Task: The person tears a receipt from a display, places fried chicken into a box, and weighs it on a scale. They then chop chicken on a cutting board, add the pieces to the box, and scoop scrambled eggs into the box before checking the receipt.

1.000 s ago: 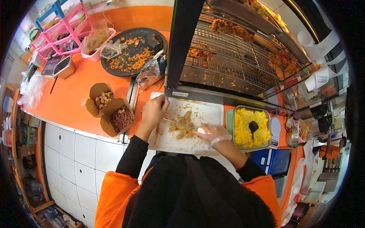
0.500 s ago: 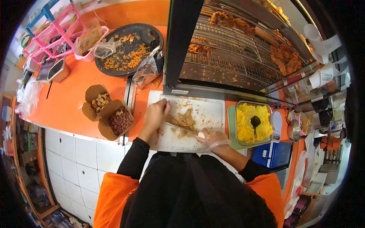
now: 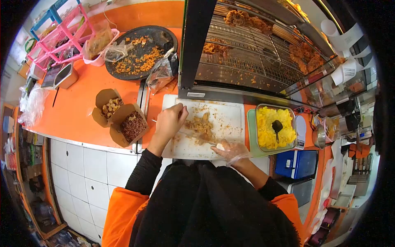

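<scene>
A white cutting board [image 3: 230,117] lies on the orange counter in front of me, strewn with crumbs. Chopped fried chicken pieces [image 3: 200,124] sit at its middle. My right hand [image 3: 232,151], in a clear plastic glove, grips the handle of a long knife [image 3: 205,141] at the board's near edge. The blade runs left across the chicken. My bare left hand [image 3: 169,122] lies curled over the far end of the blade, and a thin metal tip pokes out to its left.
A tray of yellow rice [image 3: 267,133] with a black spoon [image 3: 275,126] stands right of the board. Two open paper boxes [image 3: 109,108] [image 3: 131,125] with food sit left. Behind are a glass warmer cabinet [image 3: 255,57], a round black tray [image 3: 142,51] and a pink rack [image 3: 61,37].
The knife has swept the scattered chicken into one pile at the board's middle. My right hand drew back to the near edge, and my left hand stayed over the blade's end.
</scene>
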